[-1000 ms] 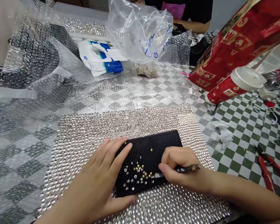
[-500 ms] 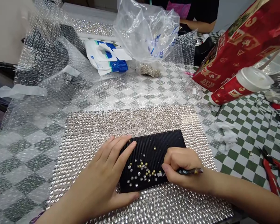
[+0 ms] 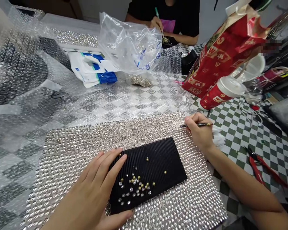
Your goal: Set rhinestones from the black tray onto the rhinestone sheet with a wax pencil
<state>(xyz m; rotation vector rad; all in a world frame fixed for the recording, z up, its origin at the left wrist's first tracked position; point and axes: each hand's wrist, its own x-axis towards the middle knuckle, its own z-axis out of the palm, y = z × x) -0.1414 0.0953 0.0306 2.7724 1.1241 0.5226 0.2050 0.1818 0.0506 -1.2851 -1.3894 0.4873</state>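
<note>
the panel (image 3: 189, 198) is covered almost throughout in rows of set stones; near its far right corner a paler patch (image 3: 178, 124) is seen, judged to be the part left, though this cannot be told for certain. beside it the tool (image 3: 203, 124) is pinched by the closed right hand (image 3: 201, 135). the tray (image 3: 162, 156), lying on the panel, is bracketed at its left end by the widely spread left hand (image 3: 93, 188); loose stones (image 3: 140, 186) are left on it.

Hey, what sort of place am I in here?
Probably a small craft workspace, judging by the loose stones on a black ribbed board, the stone-studded sheet beneath it and the red-handled pliers off to the right.
</note>
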